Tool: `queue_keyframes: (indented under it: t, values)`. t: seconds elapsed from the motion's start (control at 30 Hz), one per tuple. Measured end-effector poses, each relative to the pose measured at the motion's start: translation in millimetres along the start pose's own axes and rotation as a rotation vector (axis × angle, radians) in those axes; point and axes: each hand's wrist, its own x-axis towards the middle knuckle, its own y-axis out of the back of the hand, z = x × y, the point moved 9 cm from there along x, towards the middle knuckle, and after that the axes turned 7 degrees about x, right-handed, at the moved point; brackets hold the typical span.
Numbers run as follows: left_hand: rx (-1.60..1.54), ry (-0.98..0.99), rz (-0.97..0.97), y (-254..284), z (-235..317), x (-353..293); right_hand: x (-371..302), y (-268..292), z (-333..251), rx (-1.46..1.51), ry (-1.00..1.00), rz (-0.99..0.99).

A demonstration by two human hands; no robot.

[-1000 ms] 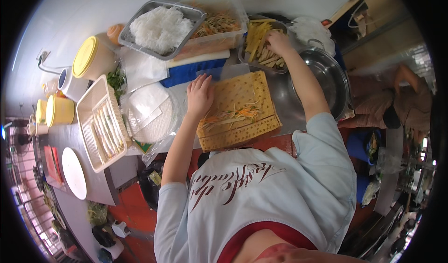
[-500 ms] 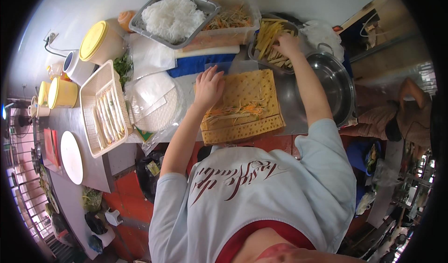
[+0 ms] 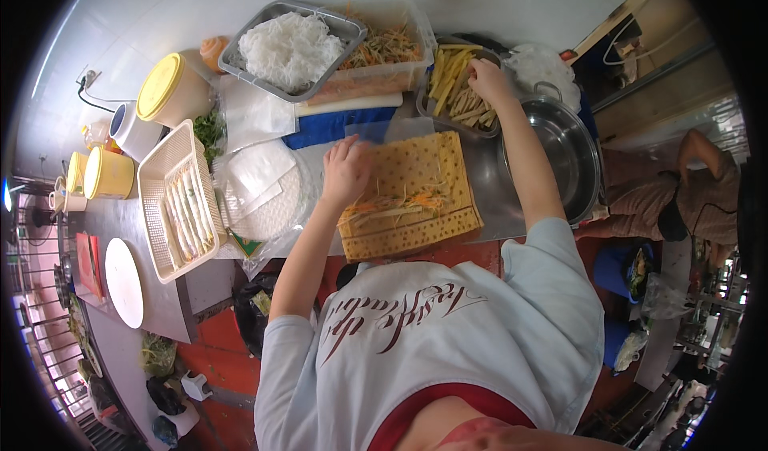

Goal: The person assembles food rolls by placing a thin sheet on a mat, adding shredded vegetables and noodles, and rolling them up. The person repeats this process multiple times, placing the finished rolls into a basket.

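Observation:
In front of me lies a yellow mat with brown spots (image 3: 408,159). A row of shredded orange and pale vegetables (image 3: 400,204) runs across it, with a few loose shreds above. My left hand (image 3: 346,167) rests at the mat's upper left corner, fingers extended and slightly blurred. At the far right, my right hand (image 3: 488,81) is over a metal tray (image 3: 428,107) with yellow strips (image 3: 450,79) and paler strips (image 3: 474,108). Its fingers are curled together; what they hold, if anything, is hidden.
A metal tray of white noodles (image 3: 288,55) overlaps a clear tub of shredded vegetables (image 3: 392,47). Round white sheets (image 3: 268,199) lie left of the mat, beside a cream basket (image 3: 146,211) holding several white rolls (image 3: 188,223). A steel pot (image 3: 572,159) stands right; someone (image 3: 704,203) is beyond.
My right hand has drawn back slightly from the strips, and its fingers have closed up. My left hand has shifted a little on the mat's corner. The whole view has tilted slightly.

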Motion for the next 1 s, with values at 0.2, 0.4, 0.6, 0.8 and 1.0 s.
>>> queue_keyframes:
  t: [0.2, 0.4, 0.6, 0.8, 1.0]
  values:
    - [-0.019, 0.005, -0.041, -12, 7, -1, -8, -23, 12, -0.195, -0.004, -0.037]
    - [-0.085, -0.004, -0.013, -3, 23, -2, 6, -41, 24, -0.128, -0.096, -0.025]
    - [-0.122, 0.044, 0.047, 13, 18, -10, 3, -26, 11, -0.154, -0.282, -0.044]
    - [-0.241, 0.173, 0.082, 37, 12, -33, 1, -9, 18, -0.037, -0.335, 0.013]
    - [-0.255, 0.359, 0.162, 54, -21, -100, -96, 24, -61, 0.472, 0.175, 0.023]
